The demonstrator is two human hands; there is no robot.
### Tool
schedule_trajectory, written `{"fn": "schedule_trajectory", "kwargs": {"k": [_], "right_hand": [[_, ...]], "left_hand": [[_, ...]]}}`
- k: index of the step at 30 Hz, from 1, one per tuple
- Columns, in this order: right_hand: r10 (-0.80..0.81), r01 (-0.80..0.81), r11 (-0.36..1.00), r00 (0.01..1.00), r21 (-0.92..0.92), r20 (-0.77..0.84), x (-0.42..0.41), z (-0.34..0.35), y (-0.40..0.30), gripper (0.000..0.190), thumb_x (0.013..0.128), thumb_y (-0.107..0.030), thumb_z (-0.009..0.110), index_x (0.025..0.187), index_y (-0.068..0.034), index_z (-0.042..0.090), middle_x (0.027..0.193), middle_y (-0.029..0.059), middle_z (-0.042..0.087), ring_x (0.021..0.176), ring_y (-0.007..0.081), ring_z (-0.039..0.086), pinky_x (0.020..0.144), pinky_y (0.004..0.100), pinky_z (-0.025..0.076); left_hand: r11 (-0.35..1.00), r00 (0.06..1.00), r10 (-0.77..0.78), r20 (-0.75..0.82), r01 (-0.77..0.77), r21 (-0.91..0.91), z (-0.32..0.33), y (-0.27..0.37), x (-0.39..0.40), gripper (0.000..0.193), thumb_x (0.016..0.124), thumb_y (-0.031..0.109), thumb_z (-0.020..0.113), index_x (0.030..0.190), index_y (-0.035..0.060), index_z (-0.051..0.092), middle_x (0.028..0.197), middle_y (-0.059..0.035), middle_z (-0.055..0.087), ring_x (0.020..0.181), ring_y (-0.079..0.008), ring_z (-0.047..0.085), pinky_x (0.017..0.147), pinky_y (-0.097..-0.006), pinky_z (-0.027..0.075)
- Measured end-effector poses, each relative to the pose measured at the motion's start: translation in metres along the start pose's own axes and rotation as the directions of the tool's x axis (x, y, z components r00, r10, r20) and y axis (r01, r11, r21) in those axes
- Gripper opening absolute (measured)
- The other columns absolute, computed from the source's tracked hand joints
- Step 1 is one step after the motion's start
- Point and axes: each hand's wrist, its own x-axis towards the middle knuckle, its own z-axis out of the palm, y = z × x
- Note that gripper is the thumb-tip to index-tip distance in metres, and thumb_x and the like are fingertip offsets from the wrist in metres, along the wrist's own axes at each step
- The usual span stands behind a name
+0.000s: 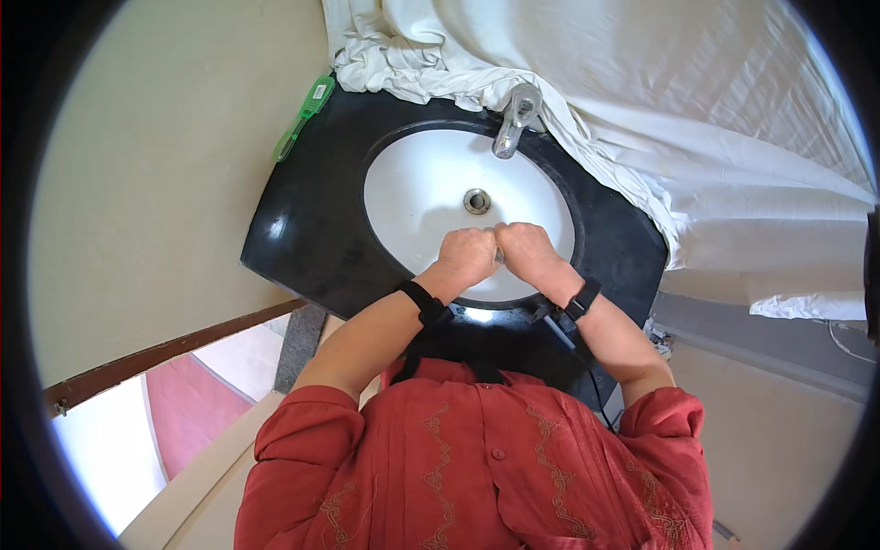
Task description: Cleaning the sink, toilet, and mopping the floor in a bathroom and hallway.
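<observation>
Over the near part of a white oval sink basin (412, 199), my left hand (469, 253) and my right hand (526, 249) meet knuckle to knuckle. Both are curled into fists. A small, shiny, clear or greyish thing (500, 256) shows between them; what it is and which hand grips it cannot be told. My fingertips are hidden beneath the hands. The drain (476, 201) lies just beyond them. A metal faucet (515, 124) stands at the basin's far right edge.
The basin is set in a black countertop (309, 213). A green brush (304, 118) lies by the wall at the left. White cloth (605, 75) hangs behind and bunches along the back edge. Near my right wrist is a grey-blue handled object (558, 331) on the counter's front.
</observation>
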Motion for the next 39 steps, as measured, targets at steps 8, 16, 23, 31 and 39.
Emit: {"fn": "schedule_trajectory", "kwargs": {"k": [8, 16, 23, 31, 39], "right_hand": [[-0.057, -0.154, 0.845, 0.926, 0.512, 0.374, -0.003, -0.012, 0.026, 0.003, 0.072, -0.002, 0.061, 0.073, -0.002, 0.063, 0.067, 0.0129, 0.063, 0.055, 0.0208, 0.060, 0.049, 0.0316, 0.046], [-0.216, -0.212, 0.036, 0.952, 0.977, 0.215, -0.025, -0.031, 0.035, 0.039, 0.089, -0.038, 0.060, 0.094, 0.000, 0.055, 0.069, 0.0038, 0.058, 0.048, 0.0080, 0.048, 0.047, 0.0217, 0.043], [-0.028, -0.039, 0.123, 0.999, 0.992, 0.042, -0.033, -0.044, 0.003, 0.046, 0.092, -0.036, 0.055, 0.114, 0.004, 0.049, 0.078, 0.0071, 0.058, 0.062, 0.0112, 0.058, 0.055, 0.0237, 0.051], [0.009, 0.027, 0.134, 1.000, 0.991, -0.029, -0.035, -0.040, -0.058, 0.040, 0.090, -0.014, 0.058, 0.125, 0.000, 0.045, 0.083, 0.0058, 0.061, 0.066, 0.0113, 0.060, 0.053, 0.0228, 0.049], [-0.042, -0.046, 0.162, 0.998, 0.986, 0.054, -0.004, -0.041, -0.170, 0.036, 0.087, -0.014, 0.064, 0.117, 0.002, 0.053, 0.064, 0.0015, 0.058, 0.048, 0.0077, 0.054, 0.043, 0.0200, 0.042]], "left_hand": [[0.953, 0.954, 0.212, -0.211, -0.154, 0.261, 0.020, -0.004, -0.003, 0.009, 0.075, 0.015, 0.057, 0.076, 0.0061, 0.054, 0.062, -0.0108, 0.062, 0.058, -0.0290, 0.063, 0.056, -0.0392, 0.051], [0.982, 0.876, 0.095, -0.473, -0.005, 0.189, -0.037, 0.022, -0.018, 0.018, 0.074, 0.013, 0.062, 0.089, 0.0091, 0.051, 0.078, -0.0085, 0.059, 0.077, -0.0278, 0.061, 0.063, -0.0413, 0.050], [0.953, 0.950, -0.132, -0.284, 0.043, -0.301, -0.051, 0.030, -0.045, 0.053, 0.074, 0.020, 0.071, 0.118, 0.0038, 0.046, 0.098, -0.0133, 0.062, 0.084, -0.0289, 0.063, 0.063, -0.0355, 0.050], [0.473, 0.977, -0.174, -0.121, -0.025, -0.881, -0.059, -0.004, -0.110, 0.048, 0.090, 0.030, 0.055, 0.129, 0.0053, 0.043, 0.099, -0.0077, 0.060, 0.070, -0.0117, 0.060, 0.052, -0.0213, 0.048], [0.395, 0.796, -0.509, -0.326, -0.120, -0.911, -0.060, -0.079, -0.217, 0.055, 0.091, 0.030, 0.054, 0.139, 0.0106, 0.035, 0.088, -0.0075, 0.063, 0.065, -0.0125, 0.059, 0.054, -0.0256, 0.050]]}}
